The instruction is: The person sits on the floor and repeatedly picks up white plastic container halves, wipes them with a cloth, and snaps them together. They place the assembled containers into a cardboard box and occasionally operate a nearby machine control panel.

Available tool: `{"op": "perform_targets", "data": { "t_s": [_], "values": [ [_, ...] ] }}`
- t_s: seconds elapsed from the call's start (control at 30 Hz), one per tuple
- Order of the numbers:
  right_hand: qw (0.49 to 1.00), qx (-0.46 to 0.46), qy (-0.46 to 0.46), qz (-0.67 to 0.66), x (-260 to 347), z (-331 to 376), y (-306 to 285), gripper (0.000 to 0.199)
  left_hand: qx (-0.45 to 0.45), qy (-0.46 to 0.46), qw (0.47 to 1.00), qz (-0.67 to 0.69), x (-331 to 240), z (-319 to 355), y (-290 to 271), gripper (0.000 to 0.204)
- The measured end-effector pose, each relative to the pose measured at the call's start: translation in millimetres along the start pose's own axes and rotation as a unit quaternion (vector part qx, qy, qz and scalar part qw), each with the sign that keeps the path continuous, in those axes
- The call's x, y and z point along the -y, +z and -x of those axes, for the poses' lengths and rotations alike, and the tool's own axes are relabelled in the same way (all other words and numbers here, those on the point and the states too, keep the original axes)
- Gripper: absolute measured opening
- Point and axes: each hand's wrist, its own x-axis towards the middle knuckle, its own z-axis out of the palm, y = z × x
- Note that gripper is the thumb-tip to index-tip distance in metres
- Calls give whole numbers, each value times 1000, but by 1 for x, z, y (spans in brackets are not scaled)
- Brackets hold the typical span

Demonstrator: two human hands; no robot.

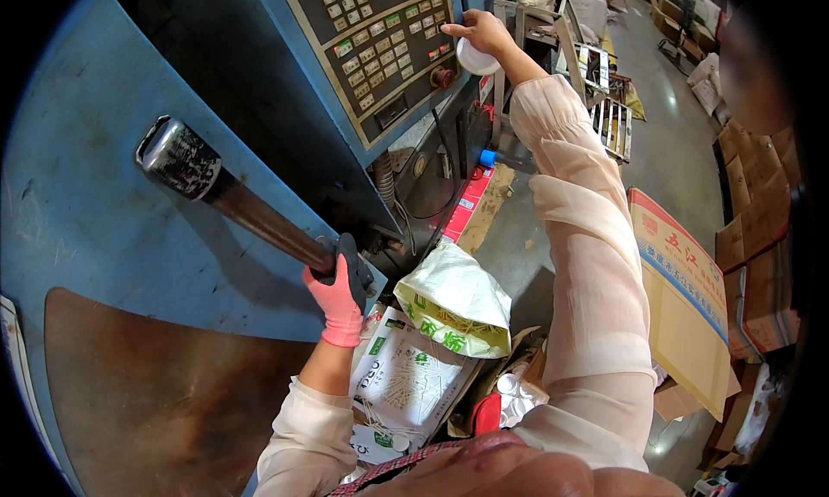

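Observation:
My left hand (338,291), in a pink glove with a dark palm, is wrapped round the brown shaft of a metal handle (268,223). The handle ends in a thick, worn black-and-silver head (180,158) and stands out in front of a blue machine (95,186). My bare right hand (486,32) reaches far up to the right edge of the machine's control panel (380,44). One extended digit points at the panel's buttons, and whether it presses one I cannot tell. A white round piece, like a lid (477,58), hangs under that hand, apparently held by the curled fingers.
Below the panel sits a red knob (443,77). A white sack (458,298) and a box with thin white sticks (410,376) lie beneath my arms. A carton of white round pieces (516,396) is nearby. Large cardboard (678,294) leans at right; a ladder (566,35) stands behind.

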Motion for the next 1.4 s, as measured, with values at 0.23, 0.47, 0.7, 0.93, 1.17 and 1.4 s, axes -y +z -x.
{"op": "perform_targets", "data": {
  "t_s": [0.23,0.47,0.7,0.93,1.17,1.4],
  "values": [
    [1000,0,12,11,10,5,-4,80,16,-43,995,-87,26,-11,-30,44],
    [999,8,36,21,15,10,-6,83,-6,-50,988,-145,37,-13,-39,58],
    [999,-6,27,15,3,6,-1,86,16,-68,993,-92,38,-15,-37,56],
    [979,-163,104,-61,47,67,5,70,24,-12,996,-83,33,-21,-32,56],
    [564,26,437,-700,83,364,27,73,68,-10,997,-42,40,-21,-32,45],
    [411,-67,710,-568,91,787,-57,63,501,-198,793,286,-13,-63,-53,35]
  ]
}}
